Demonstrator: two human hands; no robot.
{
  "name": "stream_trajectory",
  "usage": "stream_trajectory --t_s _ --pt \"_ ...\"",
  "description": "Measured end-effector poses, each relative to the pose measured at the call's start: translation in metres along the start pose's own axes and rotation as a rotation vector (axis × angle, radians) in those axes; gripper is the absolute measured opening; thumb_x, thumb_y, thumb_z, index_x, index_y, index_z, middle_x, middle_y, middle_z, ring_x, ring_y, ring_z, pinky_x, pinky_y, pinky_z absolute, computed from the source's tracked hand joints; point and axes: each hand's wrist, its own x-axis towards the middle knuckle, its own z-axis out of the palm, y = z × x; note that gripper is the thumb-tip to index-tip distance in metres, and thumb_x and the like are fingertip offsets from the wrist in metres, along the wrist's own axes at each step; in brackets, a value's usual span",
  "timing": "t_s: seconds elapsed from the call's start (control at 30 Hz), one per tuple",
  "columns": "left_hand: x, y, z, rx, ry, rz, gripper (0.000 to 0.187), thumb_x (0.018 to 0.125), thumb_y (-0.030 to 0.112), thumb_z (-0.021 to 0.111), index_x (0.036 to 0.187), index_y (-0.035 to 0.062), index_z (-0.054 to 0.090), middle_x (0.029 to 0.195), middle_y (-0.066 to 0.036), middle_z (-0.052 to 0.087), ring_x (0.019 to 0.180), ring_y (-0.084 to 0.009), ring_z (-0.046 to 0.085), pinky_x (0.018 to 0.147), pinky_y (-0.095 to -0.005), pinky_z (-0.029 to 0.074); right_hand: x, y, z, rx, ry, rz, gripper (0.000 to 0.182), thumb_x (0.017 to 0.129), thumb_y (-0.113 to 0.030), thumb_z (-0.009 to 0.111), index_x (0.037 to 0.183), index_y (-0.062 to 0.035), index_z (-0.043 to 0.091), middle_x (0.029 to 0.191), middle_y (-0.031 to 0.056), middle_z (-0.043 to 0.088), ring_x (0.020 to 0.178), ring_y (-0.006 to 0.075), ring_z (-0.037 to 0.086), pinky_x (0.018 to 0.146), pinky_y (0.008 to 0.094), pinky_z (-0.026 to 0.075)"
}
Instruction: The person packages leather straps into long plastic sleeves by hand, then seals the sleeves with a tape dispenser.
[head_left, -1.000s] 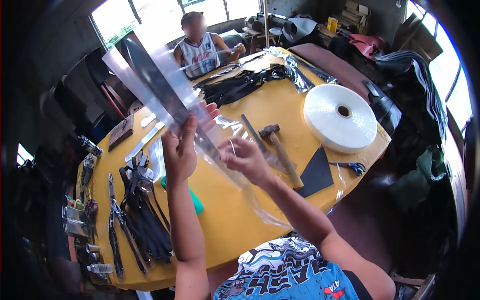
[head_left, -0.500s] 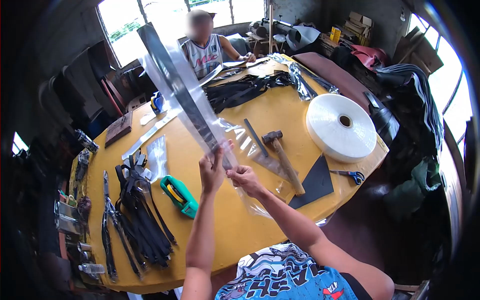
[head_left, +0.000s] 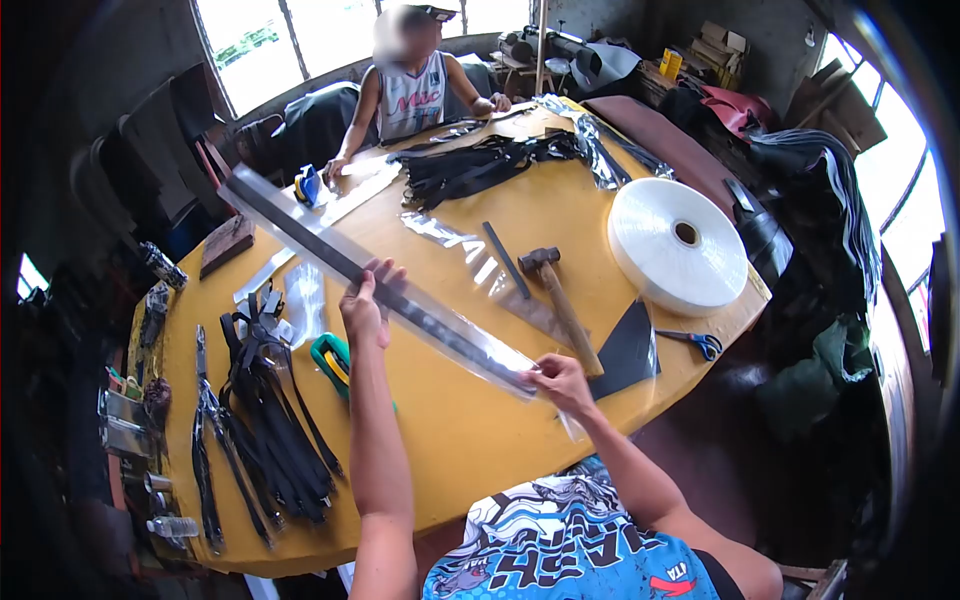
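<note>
A long black strap lies inside a clear plastic sleeve [head_left: 440, 318], stretched aslant above the yellow table. My left hand [head_left: 368, 305] grips it near the middle, thumb on top and fingers partly behind. At its lower right end, my right hand [head_left: 562, 383] is closed on the plastic with the fingertips pinched. Beneath the sleeve, a green tape dispenser [head_left: 328, 355] is partly covered by my left arm. A hammer [head_left: 562, 310] with a wooden handle lies just beyond my right hand, beside a dark flat bar [head_left: 505, 258] and a black triangular sheet [head_left: 625, 355].
Bundled black straps [head_left: 275, 420] lie on the table [head_left: 450, 460] at left, more black strips [head_left: 480, 170] at the back. A large white roll [head_left: 650, 240] and blue-handled scissors [head_left: 705, 345] are at right. Across the table, a person [head_left: 410, 100] rests a hand near a blue tape dispenser [head_left: 308, 186].
The sleeved strap has swung from steep to a flatter slant. My right hand slid right and down, my left hand left, so they are farther apart. The other person's arm now reaches onto the table.
</note>
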Motion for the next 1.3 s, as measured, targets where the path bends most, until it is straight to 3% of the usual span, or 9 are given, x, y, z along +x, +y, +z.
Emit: stream_trajectory --t_s 0.3,0.57,0.67,0.73,0.87,0.97,1.1,1.2,1.3 --pt "0.0 -0.067 -0.038 -0.046 -0.008 -0.238 0.027 0.096 0.01 0.033 0.112 -0.009 0.042 0.112 -0.021 0.053 0.097 -0.0379 0.057 0.085 -0.046 0.05 -0.082 -0.029 -0.066 -0.133 0.138 0.05 0.024 0.073 -0.022 0.076 0.078 -0.0037 0.061 0.052 -0.0095 0.039 0.047 -0.0002 0.028 0.042 0.0192 0.019" --pt "0.005 -0.093 -0.04 -0.009 -0.014 -0.313 0.03 0.097 0.01 0.027 0.115 -0.0104 0.039 0.114 -0.021 0.052 0.099 -0.0347 0.056 0.089 -0.0471 0.047 -0.11 -0.041 -0.091 -0.18 -0.006 0.268 0.03 0.076 -0.022 0.073 0.095 -0.0031 0.062 0.051 -0.0077 0.035 0.046 0.0021 0.029 0.043 0.0222 0.023" --pt "-0.004 -0.095 -0.036 -0.008 -0.008 -0.34 0.031 0.097 0.012 0.027 0.115 -0.0091 0.039 0.116 -0.02 0.052 0.105 -0.0353 0.054 0.094 -0.049 0.043 -0.107 -0.031 -0.099 -0.106 -0.087 0.293 0.029 0.078 -0.016 0.07 0.102 -0.0022 0.059 0.055 -0.0046 0.047 0.05 0.0034 0.041 0.048 0.0204 0.034" --pt "-0.006 -0.099 -0.039 -0.022 0.004 -0.355 0.031 0.097 0.012 0.029 0.113 -0.0106 0.042 0.113 -0.02 0.053 0.099 -0.0348 0.056 0.088 -0.0473 0.048 -0.106 -0.027 -0.101 -0.045 -0.279 0.247 0.042 0.079 -0.005 0.063 0.118 -0.0028 0.049 0.08 0.0051 0.061 0.067 0.0095 0.056 0.064 0.0229 0.046" --pt "-0.008 -0.109 -0.044 0.004 -0.003 -0.354 0.031 0.097 0.012 0.029 0.113 -0.0114 0.041 0.111 -0.021 0.054 0.097 -0.0351 0.057 0.085 -0.0468 0.049 -0.096 -0.029 -0.095 -0.228 -0.386 0.129 0.068 0.074 0.0 0.056 0.136 -0.0066 0.029 0.117 0.0154 0.051 0.109 0.0193 0.05 0.096 0.0322 0.039" --pt "-0.012 -0.11 -0.04 0.011 0.036 -0.382 0.031 0.097 0.012 0.029 0.113 -0.0113 0.041 0.109 -0.02 0.055 0.097 -0.0353 0.057 0.085 -0.0469 0.049 -0.088 -0.026 -0.087 0.058 -0.409 0.05 0.072 0.074 -0.005 0.062 0.137 -0.008 0.028 0.119 0.0114 0.049 0.12 0.0197 0.04 0.101 0.0328 0.032" --pt "0.013 -0.143 -0.091 0.016 -0.163 -0.411 0.035 0.095 0.014 0.035 0.118 -0.009 0.046 0.113 -0.02 0.055 0.101 -0.0305 0.056 0.088 -0.0435 0.047 -0.077 -0.022 -0.068 -0.213 -0.203 0.078 0.075 0.073 -0.028 0.074 0.133 -0.0053 0.035 0.111 0.0127 0.056 0.103 0.0216 0.054 0.091 0.0327 0.042" --pt "-0.005 -0.131 -0.071 0.135 -0.184 -0.465 0.038 0.094 0.018 0.037 0.123 -0.0056 0.046 0.122 -0.017 0.052 0.11 -0.0307 0.05 0.093 -0.0452 0.042 -0.069 -0.004 -0.057 -0.408 -0.11 -0.014 0.067 0.07 -0.047 0.07 0.119 -0.0051 0.052 0.094 0.0149 0.062 0.087 0.023 0.061 0.076 0.0323 0.048" --pt "0.007 -0.136 -0.092 0.421 -0.32 -0.468 0.04 0.093 0.026 0.041 0.125 0.0024 0.048 0.122 -0.015 0.052 0.111 -0.0241 0.05 0.088 -0.0351 0.046 -0.077 0.003 -0.058 -0.382 -0.004 0.006 0.05 0.071 -0.046 0.068 0.097 -0.0037 0.063 0.084 0.0187 0.062 0.079 0.03 0.061 0.07 0.0366 0.048"
